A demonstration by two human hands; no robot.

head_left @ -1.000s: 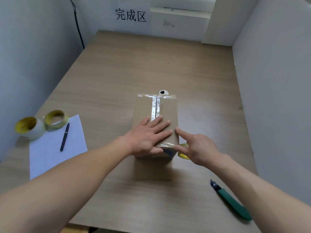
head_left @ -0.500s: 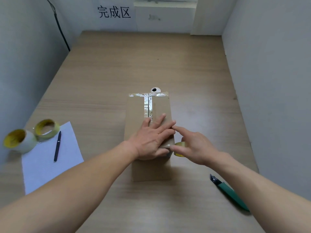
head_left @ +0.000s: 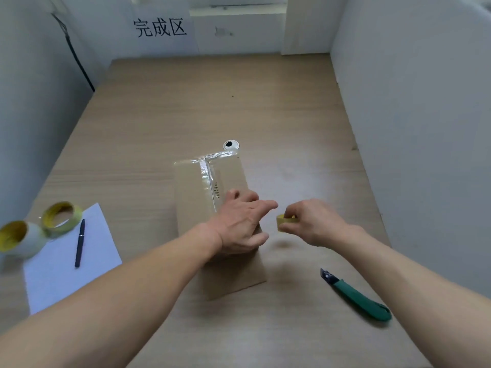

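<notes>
A brown cardboard box (head_left: 194,192) stands in the middle of the wooden table, with clear tape along its top seam and far edge. My left hand (head_left: 239,224) lies flat on the near right part of the box top, fingers straight and spread toward the right edge. My right hand (head_left: 313,224) is just to the right of the box, off its surface, and pinches a small yellowish tape roll (head_left: 285,221) between thumb and fingers.
A green utility knife (head_left: 356,296) lies on the table at the near right. At the left are a white sheet of paper (head_left: 66,261), a black pen (head_left: 79,243) and two tape rolls (head_left: 61,216) (head_left: 18,240). White walls close in on both sides.
My right hand has pulled away from the box edge to the right with the small tape roll. My left hand has stayed pressed on the box top. The view has shifted slightly.
</notes>
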